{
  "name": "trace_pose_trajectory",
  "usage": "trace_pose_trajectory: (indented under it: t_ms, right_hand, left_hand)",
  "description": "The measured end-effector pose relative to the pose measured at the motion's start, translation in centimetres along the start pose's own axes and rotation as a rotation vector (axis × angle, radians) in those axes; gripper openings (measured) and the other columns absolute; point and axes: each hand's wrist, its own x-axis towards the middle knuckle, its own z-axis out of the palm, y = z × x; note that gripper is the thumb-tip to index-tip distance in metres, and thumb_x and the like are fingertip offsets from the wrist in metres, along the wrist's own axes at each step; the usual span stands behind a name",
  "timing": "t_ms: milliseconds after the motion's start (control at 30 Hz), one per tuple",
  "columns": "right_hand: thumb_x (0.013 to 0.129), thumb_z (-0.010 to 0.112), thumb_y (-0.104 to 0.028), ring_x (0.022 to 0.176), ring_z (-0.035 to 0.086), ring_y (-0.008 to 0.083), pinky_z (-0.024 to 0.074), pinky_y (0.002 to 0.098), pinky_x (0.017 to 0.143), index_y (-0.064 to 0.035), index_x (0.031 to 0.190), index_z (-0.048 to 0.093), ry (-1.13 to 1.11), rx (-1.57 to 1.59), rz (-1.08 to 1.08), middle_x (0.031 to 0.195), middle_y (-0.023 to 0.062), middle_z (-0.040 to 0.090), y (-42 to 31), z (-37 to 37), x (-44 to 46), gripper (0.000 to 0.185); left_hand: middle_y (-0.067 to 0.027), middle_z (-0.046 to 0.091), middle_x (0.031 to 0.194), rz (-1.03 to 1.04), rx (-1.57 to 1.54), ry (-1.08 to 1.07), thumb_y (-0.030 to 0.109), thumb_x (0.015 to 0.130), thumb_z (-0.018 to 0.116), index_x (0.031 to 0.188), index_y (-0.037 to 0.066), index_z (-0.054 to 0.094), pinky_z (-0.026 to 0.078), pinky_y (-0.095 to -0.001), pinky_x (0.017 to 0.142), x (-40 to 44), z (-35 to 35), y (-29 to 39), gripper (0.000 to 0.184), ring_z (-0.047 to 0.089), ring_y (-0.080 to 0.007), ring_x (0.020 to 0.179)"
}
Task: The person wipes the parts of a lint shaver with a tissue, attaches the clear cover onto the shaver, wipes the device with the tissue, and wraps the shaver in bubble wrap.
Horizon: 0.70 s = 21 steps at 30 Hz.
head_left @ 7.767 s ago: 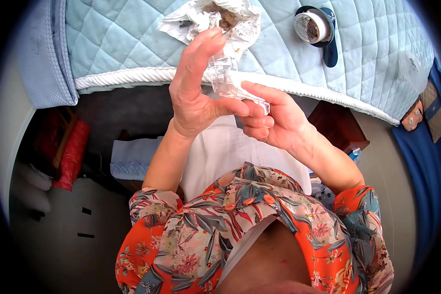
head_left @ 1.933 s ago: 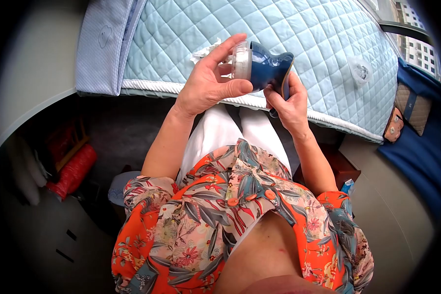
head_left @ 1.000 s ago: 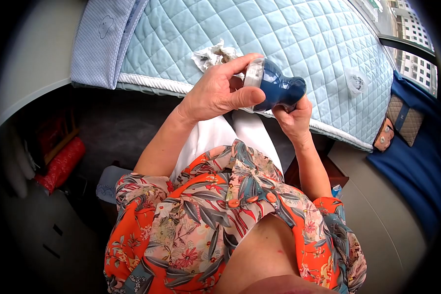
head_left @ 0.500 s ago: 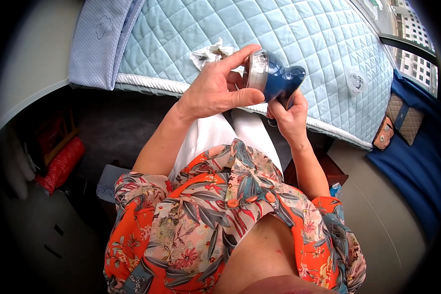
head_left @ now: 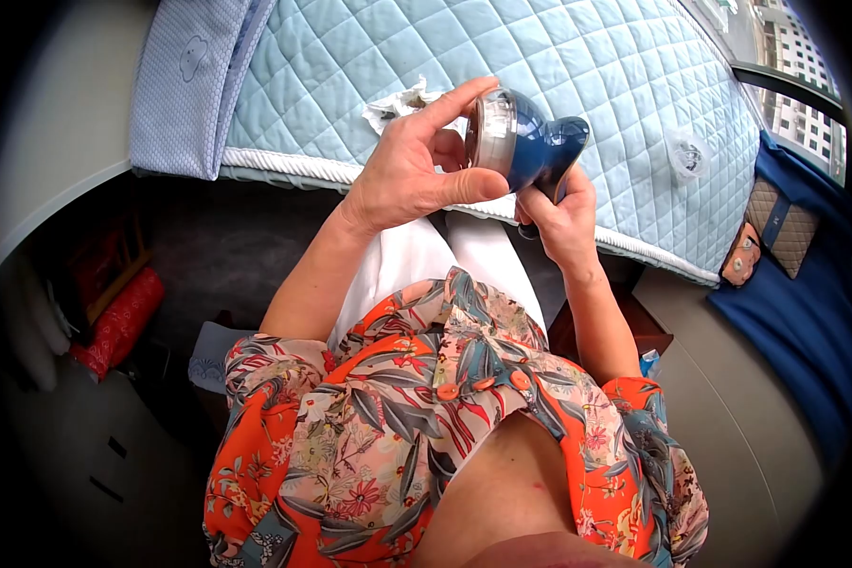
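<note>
Above the pale blue quilt (head_left: 625,85), head view: a blue device (head_left: 530,137) was held up near the white corded border (head_left: 303,167), its clear end (head_left: 495,131) turned toward the left hand (head_left: 412,175), its handle (head_left: 570,144) toward the right hand (head_left: 568,222).
Left hand: half open in a wide curve, with hold of the clear end, index finger over the top, thumb along the lower side.
Right hand: closed round the handle, fingers partly hidden.
Crumpled white paper (head_left: 388,109): lay on the quilt just beyond the left hand, partly covered by it.
Clear plastic piece (head_left: 688,156): rested on the quilt well to the right of the device, its exact shape unclear.
Patterned bluish cloth (head_left: 182,109): hung over the quilt's left end.
</note>
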Motion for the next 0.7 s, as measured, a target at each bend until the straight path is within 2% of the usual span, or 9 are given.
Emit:
trace_pose_trajectory:
  t_ms: [33, 133, 200, 533, 633, 700]
  right_hand:
    - [0.079, 0.054, 0.004, 0.051, 0.051, 0.0092, 0.0413, 0.0227, 0.046, -0.0019, 0.09, 0.054, -0.003, -0.001, -0.006, 0.066, 0.0023, 0.055, -0.03, 0.04, 0.03, 0.013]
    - [0.079, 0.055, 0.004, 0.051, 0.05, 0.0074, 0.0401, 0.0218, 0.046, -0.0021, 0.093, 0.054, -0.008, 0.004, -0.01, 0.067, 0.0007, 0.054, 0.09, 0.03, 0.08, 0.015]
    - [0.079, 0.056, 0.004, 0.052, 0.047, 0.0038, 0.0378, 0.0198, 0.046, -0.0028, 0.099, 0.055, -0.012, 0.015, 0.009, 0.068, -0.0027, 0.053, 0.6, -0.05, -0.03, 0.021]
    - [0.078, 0.056, 0.003, 0.052, 0.047, 0.0036, 0.0378, 0.0203, 0.046, -0.0024, 0.099, 0.055, 0.022, -0.032, -0.015, 0.066, -0.0031, 0.053, 0.59, 0.01, 0.05, 0.022]
    - [0.078, 0.056, 0.002, 0.052, 0.047, 0.0034, 0.0375, 0.0203, 0.046, -0.0025, 0.099, 0.056, 0.009, 0.018, 0.007, 0.066, -0.003, 0.054, 0.52, 0.14, 0.18, 0.021]
    - [0.078, 0.057, 0.001, 0.052, 0.047, 0.0033, 0.0373, 0.0203, 0.045, -0.0027, 0.098, 0.056, 0.003, 0.021, 0.022, 0.066, -0.0029, 0.054, 0.41, 0.15, 0.23, 0.02]
  left_hand:
    - [-0.0084, 0.06, 0.102, 0.048, 0.008, 0.017, 0.036, 0.066, 0.082, 0.134, 0.0, 0.04, 0.049, -0.0233, 0.065, 0.05, 0.08, -0.09, 0.087, 0.059, -0.0103, 0.077]
    - [-0.0106, 0.053, 0.12, -0.038, 0.056, -0.065, 0.032, 0.066, 0.082, 0.137, 0.0, 0.034, 0.05, -0.0267, 0.08, 0.02, -0.54, 0.37, 0.091, 0.059, -0.0142, 0.095]
    - [-0.0104, 0.054, 0.119, -0.079, 0.066, -0.038, 0.031, 0.066, 0.082, 0.137, -0.001, 0.034, 0.05, -0.027, 0.081, 0.03, -0.45, 0.52, 0.091, 0.059, -0.0144, 0.095]
    - [-0.0096, 0.053, 0.119, -0.082, -0.044, -0.045, 0.032, 0.068, 0.081, 0.137, -0.001, 0.034, 0.049, -0.0285, 0.084, 0.34, -0.59, 0.49, 0.09, 0.058, -0.0153, 0.098]
    - [-0.0073, 0.056, 0.111, -0.013, -0.002, -0.031, 0.027, 0.068, 0.082, 0.135, 0.003, 0.04, 0.049, -0.0232, 0.068, 0.45, -0.67, 0.08, 0.082, 0.059, -0.0108, 0.083]
    - [-0.0084, 0.054, 0.116, -0.068, 0.013, -0.041, 0.031, 0.068, 0.081, 0.136, 0.001, 0.036, 0.048, -0.0266, 0.079, 0.4, -0.82, 0.38, 0.088, 0.058, -0.0134, 0.094]
